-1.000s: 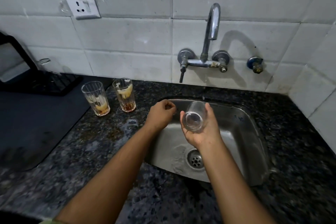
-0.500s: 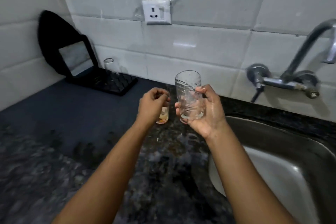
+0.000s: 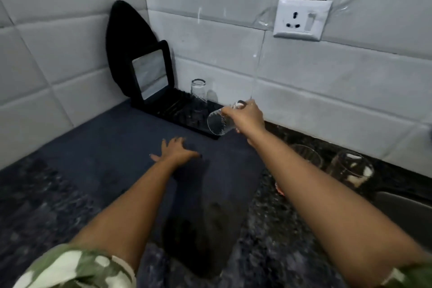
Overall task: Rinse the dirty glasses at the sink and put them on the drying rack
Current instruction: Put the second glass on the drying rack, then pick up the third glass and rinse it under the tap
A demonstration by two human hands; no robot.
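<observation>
My right hand (image 3: pixel 247 117) grips a clear rinsed glass (image 3: pixel 217 123), tilted with its mouth down and to the left, just above the near right corner of the black drying rack (image 3: pixel 177 112). One clean glass (image 3: pixel 198 91) stands upside down on the rack by the wall. My left hand (image 3: pixel 175 151) rests flat with spread fingers on the dark blue mat (image 3: pixel 112 147). Two dirty glasses (image 3: pixel 350 167) with residue stand on the granite counter to the right, one (image 3: pixel 306 154) partly behind my right forearm.
The rack's upright black end panel (image 3: pixel 145 70) leans in the tiled corner. A white wall socket (image 3: pixel 301 20) sits above. The steel sink's edge (image 3: pixel 402 210) shows at the right. Wet patches darken the mat near me.
My right hand carried the glass from in front of me leftward to the rack and tipped it over. My left hand opened and went down flat onto the mat. The view swung left.
</observation>
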